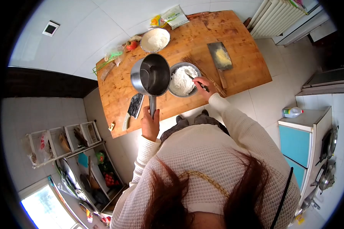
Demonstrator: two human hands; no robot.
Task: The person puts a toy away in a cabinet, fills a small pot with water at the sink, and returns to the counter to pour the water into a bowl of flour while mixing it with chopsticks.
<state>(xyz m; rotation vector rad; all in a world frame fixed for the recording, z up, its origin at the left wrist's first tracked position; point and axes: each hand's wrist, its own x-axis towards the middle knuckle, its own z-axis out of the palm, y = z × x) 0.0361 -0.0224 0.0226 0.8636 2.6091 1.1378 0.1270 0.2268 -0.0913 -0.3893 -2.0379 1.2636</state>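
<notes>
My left hand (150, 124) is wrapped round the handle of a metal saucepan (139, 74), which is held tilted beside a bowl of white flour. What the pan holds is too dark to make out. In my right hand (205, 87) is a dark-handled utensil (202, 86), its tip in the flour (183, 79). The metal bowl (173, 90) around the flour rests near the front edge of the wooden table. A cleaver (135, 107) with a pale handle lies to the left of the pan.
On the wooden table (248, 65) are a second bowl (155, 40) of white powder, a tomato (131, 45), packets (175, 17) and a dark blade (219, 56) bearing yellow stuff. Shelves (65, 145) stand at the left, a cabinet (294, 143) with a bottle (292, 112) at the right.
</notes>
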